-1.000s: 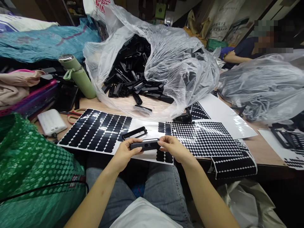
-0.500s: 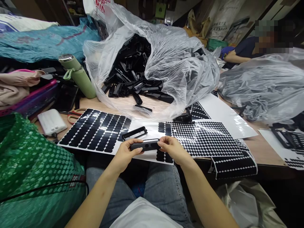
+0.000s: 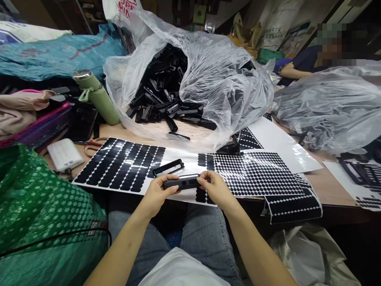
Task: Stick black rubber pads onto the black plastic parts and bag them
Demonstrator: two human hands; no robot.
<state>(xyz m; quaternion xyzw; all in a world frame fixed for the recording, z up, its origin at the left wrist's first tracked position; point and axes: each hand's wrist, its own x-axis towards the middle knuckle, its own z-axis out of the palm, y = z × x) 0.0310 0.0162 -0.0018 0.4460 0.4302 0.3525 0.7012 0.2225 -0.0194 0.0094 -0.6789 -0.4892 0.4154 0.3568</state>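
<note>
1. At ctr, over near edge of bench (image 3: pixel 339 184): blk casing (image 3: pixel 182 183), held approx. level, patterned face toward wearer, dark round spot mid-face, pale strip along top. Contact w/ sheet below: can't tell. Clock ctr'd on casing from here on.
2. At 9 o'clk end: left hand (image 3: pixel 156 194), gripping casing, thumb on front face, fingers behind.
3. At 3 o'clk end: right hand (image 3: pixel 216 188), pinching same casing betw. thumb & fingertips.
4. Between 10 and 11 o'clk, just beyond: open blk frame (image 3: pixel 168 168), lying aslant on white sheet of blk ovals (image 3: pixel 120 165).
5. At 3 o'clk: sheet of blk dots (image 3: pixel 253 172). At 2 o'clk: blk parts (image 3: pixel 229 147), nr its top edge.
6. At 12 o'clk, farther off: clear plastic bag (image 3: pixel 226 75), mouth open, w/ heap of blk pcs (image 3: pixel 159 101).
7. Between 10 and 11 o'clk: green bottle (image 3: pixel 104 104), leaning. Toward 10: scissors (image 3: pixel 91 150), red handles.
8. Between 1 and 2 o'clk, well apart: co-worker (image 3: pixel 305 61), partly pixelated.
</note>
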